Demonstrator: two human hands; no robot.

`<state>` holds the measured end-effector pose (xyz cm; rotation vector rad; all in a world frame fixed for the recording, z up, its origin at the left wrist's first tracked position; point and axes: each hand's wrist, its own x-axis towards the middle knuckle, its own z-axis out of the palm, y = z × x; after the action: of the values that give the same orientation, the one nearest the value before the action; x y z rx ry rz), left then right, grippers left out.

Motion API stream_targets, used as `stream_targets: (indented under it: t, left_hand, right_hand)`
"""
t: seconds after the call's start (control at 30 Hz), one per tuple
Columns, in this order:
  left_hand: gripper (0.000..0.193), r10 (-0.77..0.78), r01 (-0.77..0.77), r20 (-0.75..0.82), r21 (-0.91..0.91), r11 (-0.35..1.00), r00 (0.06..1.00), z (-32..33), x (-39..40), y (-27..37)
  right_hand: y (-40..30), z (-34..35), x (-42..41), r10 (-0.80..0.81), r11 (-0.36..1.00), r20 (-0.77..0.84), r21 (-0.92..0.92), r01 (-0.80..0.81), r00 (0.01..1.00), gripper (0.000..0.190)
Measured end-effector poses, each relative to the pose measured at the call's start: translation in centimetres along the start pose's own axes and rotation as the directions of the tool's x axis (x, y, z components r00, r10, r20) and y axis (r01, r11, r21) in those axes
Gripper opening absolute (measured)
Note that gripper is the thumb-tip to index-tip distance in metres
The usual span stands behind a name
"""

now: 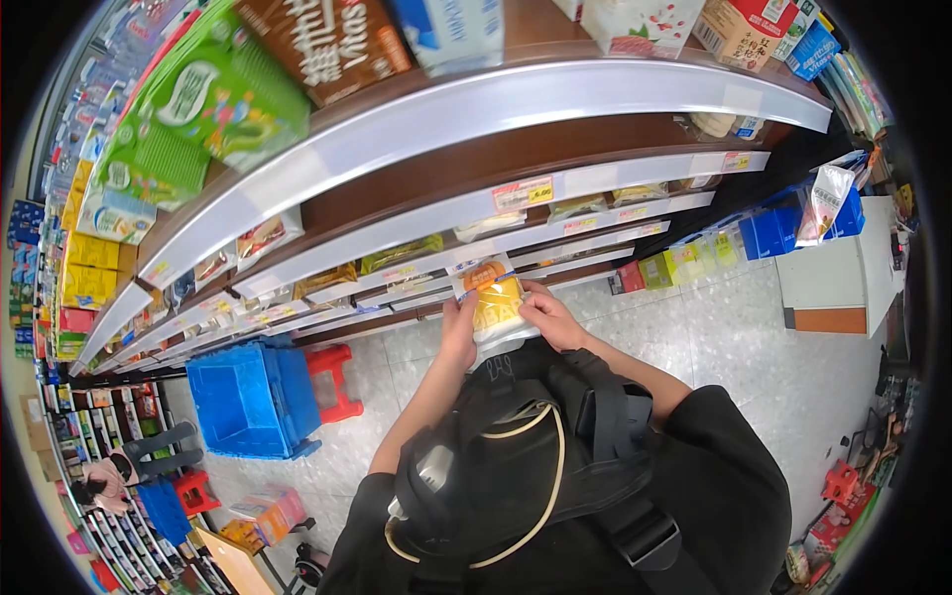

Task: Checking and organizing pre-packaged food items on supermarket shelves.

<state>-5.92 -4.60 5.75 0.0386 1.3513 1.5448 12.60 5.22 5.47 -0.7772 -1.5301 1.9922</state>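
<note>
Both of my hands hold a yellow and white plastic food packet [497, 301] in front of my chest. My left hand [460, 327] grips its left side, the thumb lying on the front face. On the opposite edge, my right hand [552, 316] pinches the packet between thumb and fingers. Large printed letters and an orange patch show on the packet's front. Just beyond it stands a store shelf unit [416, 182] with several levels. Packaged foods lie on its lower shelves, among them a green-yellow packet [401, 254].
Drink cartons [223, 104] fill the top shelf. At left, a blue plastic crate [242, 398] is beside a red stool [335, 383]. Blue bins [770, 230] and a white counter [825, 275] stand at right. Another person [123, 468] is by shelves at lower left. Grey tiles cover the floor [669, 335].
</note>
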Motion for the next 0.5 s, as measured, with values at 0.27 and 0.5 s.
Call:
stream_targets:
  t: [0.27,0.5]
  left_hand:
    - [0.044,0.089,-0.086,0.063,-0.039,0.996,0.994,-4.1,-4.7,-0.1]
    - [0.053,-0.09,0.14,0.197,-0.258,0.956,0.976,-6.0,-9.0,3.7]
  right_hand:
    - [1.3,4.8,-4.4,0.145,0.98,-0.026,0.139,-0.14,0.989,0.034]
    - [-4.2,8.6,-6.9,0.321,0.664,0.018,0.709,-0.239,0.947,0.05]
